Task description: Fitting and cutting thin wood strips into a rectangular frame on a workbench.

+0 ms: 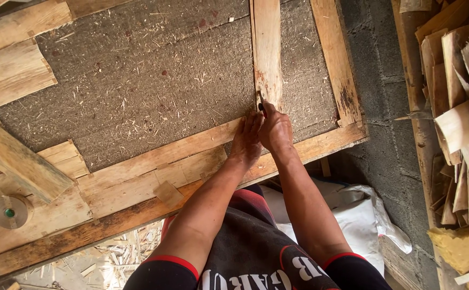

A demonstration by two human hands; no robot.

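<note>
A thin wooden slat [267,48] is being held flat on the grey matted work surface [138,80], near end at the wooden frame [154,161]. Left hand [247,140] is lying open, fingers pressing. Right hand [275,129] is being closed around a small blade [259,102]. Slat judged light, stiff, splintery; best gripped by its edges.

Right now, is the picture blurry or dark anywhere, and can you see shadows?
In the head view, daylight is soft and even; the wooden slat and mat look sharp, without glare. Both hands, left hand and right hand, cast faint shadows. The lower shirt edge is slightly blurred, and the frame lines bend a little near the corners.
</note>
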